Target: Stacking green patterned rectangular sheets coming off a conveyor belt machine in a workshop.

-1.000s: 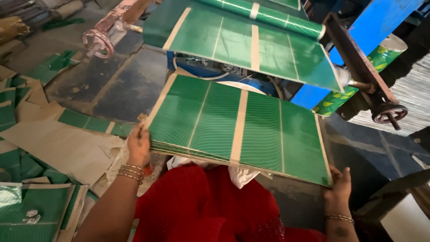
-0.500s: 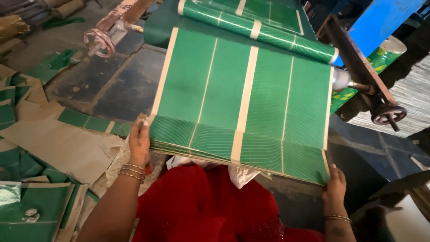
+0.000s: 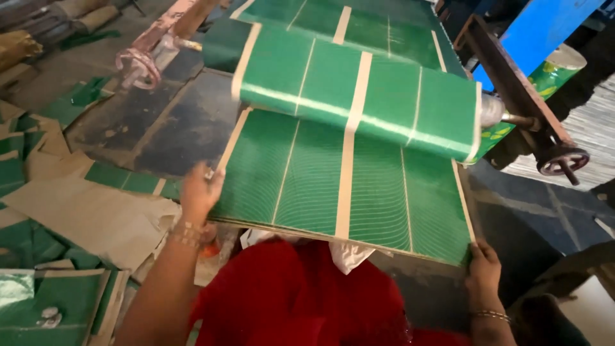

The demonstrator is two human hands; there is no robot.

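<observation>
Head view shows left hand (image 3: 200,191) and right hand (image 3: 483,268) pinching the near corners of a green striped sheet stack (image 3: 346,182) below the roller (image 3: 359,96); level, even grips should keep edges aligned

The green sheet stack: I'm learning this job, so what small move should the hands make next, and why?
Probably settle the left hand back against the near left corner of the green sheet stack. It looks blurred and loose at that corner, while the right hand has a grip on the near right corner, and a sheet curls over the roller above the stack.
</observation>
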